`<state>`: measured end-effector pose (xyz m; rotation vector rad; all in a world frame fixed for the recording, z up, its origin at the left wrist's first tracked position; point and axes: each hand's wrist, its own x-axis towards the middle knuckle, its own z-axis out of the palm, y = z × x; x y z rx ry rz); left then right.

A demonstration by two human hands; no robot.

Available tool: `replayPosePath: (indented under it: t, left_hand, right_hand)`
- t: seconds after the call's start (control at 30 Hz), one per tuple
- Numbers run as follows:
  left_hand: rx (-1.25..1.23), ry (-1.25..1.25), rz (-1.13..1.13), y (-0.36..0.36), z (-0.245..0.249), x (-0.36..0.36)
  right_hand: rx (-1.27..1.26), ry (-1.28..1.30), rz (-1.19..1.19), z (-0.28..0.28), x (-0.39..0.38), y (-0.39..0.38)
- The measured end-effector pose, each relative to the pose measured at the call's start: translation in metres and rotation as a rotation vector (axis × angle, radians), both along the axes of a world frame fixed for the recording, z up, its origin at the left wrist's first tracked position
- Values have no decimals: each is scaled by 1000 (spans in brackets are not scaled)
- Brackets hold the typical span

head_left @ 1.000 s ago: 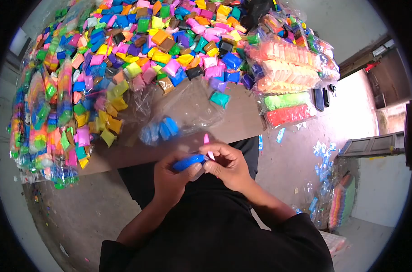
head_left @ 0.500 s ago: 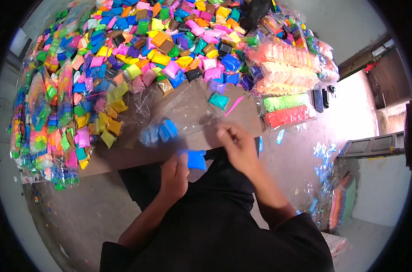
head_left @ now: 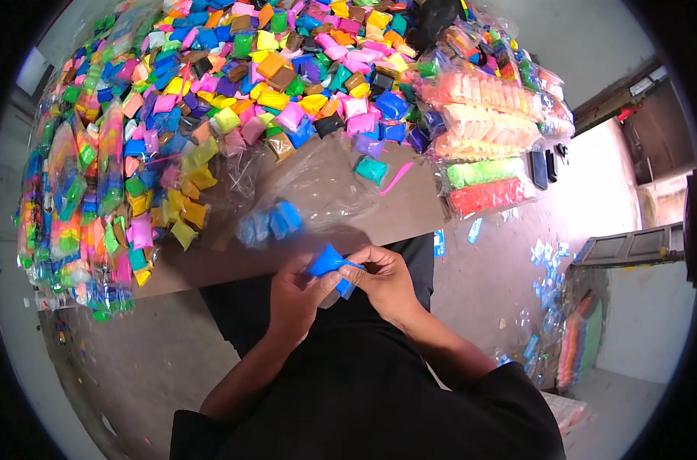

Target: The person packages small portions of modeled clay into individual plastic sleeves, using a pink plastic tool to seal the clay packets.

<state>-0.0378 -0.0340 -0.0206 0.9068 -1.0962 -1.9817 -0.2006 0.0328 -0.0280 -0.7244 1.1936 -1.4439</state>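
Observation:
A blue packet [head_left: 327, 261] is held between my two hands over my lap, just off the table's front edge. My left hand [head_left: 293, 300] grips its left side with thumb and fingers. On the right side, the fingertips of my right hand [head_left: 383, 284] pinch the packet's edge. A clear film hangs under the blue part. Beyond my hands, a clear plastic bag [head_left: 318, 184] lies on the table [head_left: 410, 215], with several blue packets [head_left: 283, 219] at its lower left. A teal packet [head_left: 371, 170] and a pink strip [head_left: 396, 179] lie to the right of the bag.
A large heap of colourful packets [head_left: 272, 69] covers the table's back and left. Filled bags [head_left: 486, 115] of peach, green and red packets stand at the right, near dark phone-like objects [head_left: 538, 170]. Blue and white wrappers [head_left: 547, 280] litter the floor.
My right hand has come down and left from above the table edge to the blue packet and now pinches it. The packet has turned upward between both hands.

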Motion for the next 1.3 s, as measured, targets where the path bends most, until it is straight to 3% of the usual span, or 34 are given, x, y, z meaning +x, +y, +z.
replayPosePath:
  t: [0.1,0.27,0.4,0.47,0.6,0.67,0.77,0.9,1.0,1.2,1.27,1.3]
  left_hand:
    - [81,-17,34,0,-4,3]
    - [-106,-132,9,-3,-2,12]
    - [-305,-305,-114,-6,-3,14]
    - [-145,-249,-23,-4,6,8]
    - [-256,-343,49,-9,-9,12]
    - [-92,-167,69,-12,-27,18]
    - [101,-173,40,-8,-14,7]
    - [76,-195,-46,-6,8,6]
    - [-43,-167,-34,-9,-3,13]
    - [-414,-403,-143,-6,0,13]
    - [-67,-100,199,8,7,-3]
    - [-69,-99,199,8,5,4]
  right_hand:
    - [-19,-123,-10,-5,4,1]
    - [-40,-186,63,7,4,1]
    - [-4,-20,97,6,4,3]
    - [40,-6,120,6,2,1]
    - [64,-42,73,-7,6,-3]
    - [77,-11,68,-11,8,-4]
    - [31,-64,-17,-12,15,-7]
    - [15,-156,-11,-11,13,-9]
    - [33,-167,26,5,12,-14]
    - [-11,-99,100,6,-1,-10]
    - [-63,-71,60,8,-3,-9]
    - [-219,145,39,12,-4,-9]
